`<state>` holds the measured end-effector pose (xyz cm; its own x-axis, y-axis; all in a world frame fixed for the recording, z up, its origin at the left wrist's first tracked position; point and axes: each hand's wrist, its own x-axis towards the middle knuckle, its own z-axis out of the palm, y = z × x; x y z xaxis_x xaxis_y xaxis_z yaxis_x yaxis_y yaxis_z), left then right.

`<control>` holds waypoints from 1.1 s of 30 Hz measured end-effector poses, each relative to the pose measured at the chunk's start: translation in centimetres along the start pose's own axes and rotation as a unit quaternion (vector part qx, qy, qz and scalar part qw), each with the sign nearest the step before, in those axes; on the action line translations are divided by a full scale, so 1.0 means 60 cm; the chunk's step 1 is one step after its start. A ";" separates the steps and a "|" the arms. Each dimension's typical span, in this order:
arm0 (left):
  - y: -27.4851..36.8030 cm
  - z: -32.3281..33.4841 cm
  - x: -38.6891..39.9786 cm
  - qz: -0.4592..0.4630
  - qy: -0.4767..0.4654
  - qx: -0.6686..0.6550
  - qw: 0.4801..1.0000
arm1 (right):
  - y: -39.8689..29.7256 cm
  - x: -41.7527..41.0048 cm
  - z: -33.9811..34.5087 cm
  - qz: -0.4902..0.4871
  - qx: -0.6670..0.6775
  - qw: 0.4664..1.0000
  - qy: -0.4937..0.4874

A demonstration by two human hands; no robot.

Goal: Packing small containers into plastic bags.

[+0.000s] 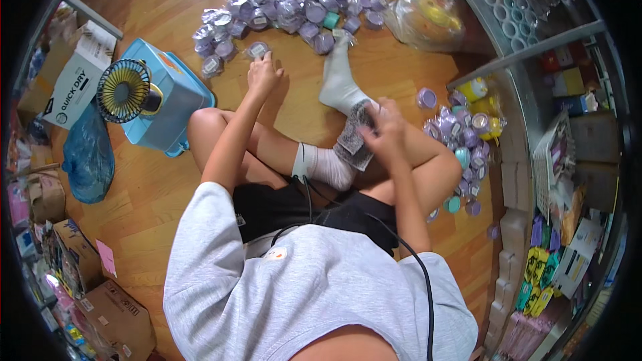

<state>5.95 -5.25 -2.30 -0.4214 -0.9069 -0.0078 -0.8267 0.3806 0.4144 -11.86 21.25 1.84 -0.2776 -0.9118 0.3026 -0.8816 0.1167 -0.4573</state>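
The fingertips of my left hand [265, 75] touch the near edge of a round lilac container in clear wrap [258, 50], which lies on the wooden floor with a white label on top. Whether the fingers grip it or only press on it is unclear. My right hand [385, 128], blurred, hovers over grey speckled sheets [353, 141] that look like small printed labels. The sheets rest across my lower leg, by the white socks [342, 77]. Blur hides whether those fingers pinch anything.
A large heap of wrapped lilac containers [286, 5] spreads ahead; a smaller pile [466, 145] lies by my right knee. A blue plastic bin [160, 100] with a clip-on fan [124, 91] stands left. Clear plastic bags [421, 10] sit ahead right. Metal shelving [521, 55] borders the right.
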 end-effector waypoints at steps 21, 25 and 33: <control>0.067 0.016 -0.031 -0.100 -0.176 -0.569 0.797 | -0.073 0.053 0.028 0.227 0.428 0.859 0.165; 0.137 0.014 -0.149 -0.096 -0.289 -0.608 0.733 | -0.108 0.084 0.048 0.171 0.498 0.827 0.200; 0.143 0.017 -0.179 -0.084 -0.442 -0.711 0.540 | -0.107 0.070 0.061 0.021 0.049 0.988 0.146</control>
<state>2.99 7.97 0.39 -0.9180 -0.2268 -0.3253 -0.0234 -0.7878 0.6155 -5.99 15.20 2.97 -0.4251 -0.7521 0.5036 -0.8298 0.1015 -0.5488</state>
